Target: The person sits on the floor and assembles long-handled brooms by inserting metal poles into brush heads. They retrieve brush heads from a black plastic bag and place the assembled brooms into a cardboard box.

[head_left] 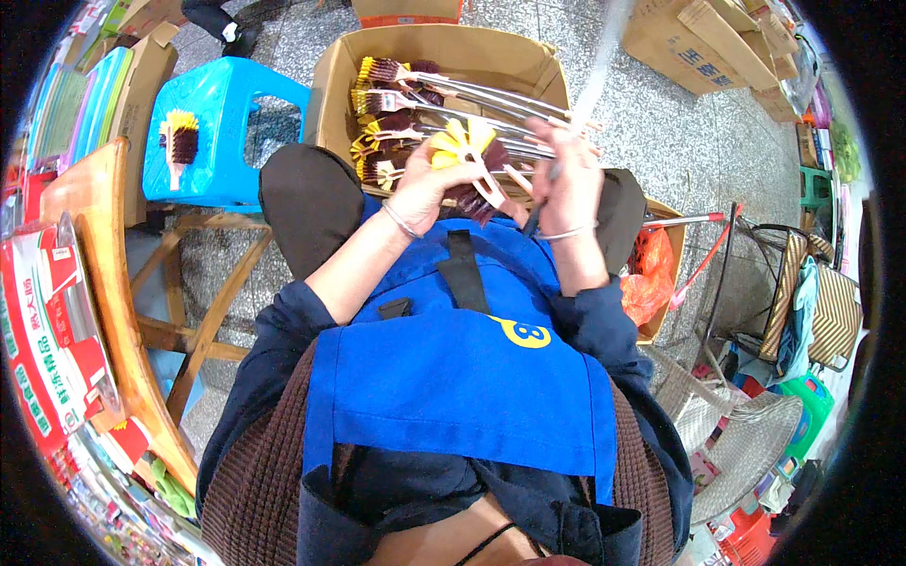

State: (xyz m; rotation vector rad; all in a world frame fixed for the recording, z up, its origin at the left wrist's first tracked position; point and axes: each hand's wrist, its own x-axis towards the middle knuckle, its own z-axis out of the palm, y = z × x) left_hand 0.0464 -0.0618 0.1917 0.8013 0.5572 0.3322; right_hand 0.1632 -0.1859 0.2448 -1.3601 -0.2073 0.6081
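My left hand (425, 189) is closed around a brush head (489, 187) with a pale pink body and yellow and dark maroon bristles, held over my lap. Close beside it, my right hand (569, 184) is curled round a long thin pole (604, 61), smeared by motion, that runs up and away; a dark end shows below the fingers. Whether this end touches the brush head I cannot tell. Just beyond my hands, several brushes (385, 101) with the same bristles and slim metallic handles lie in an open cardboard box (453, 47).
At left, a blue plastic stool (212, 90) bears another brush head (181, 146). A wooden table edge (104, 203) holds a red and white package (57, 330). To my right are a carton with an orange plastic bag (651, 274) and a folded trolley (802, 292). More cartons (698, 47) stand at the far right.
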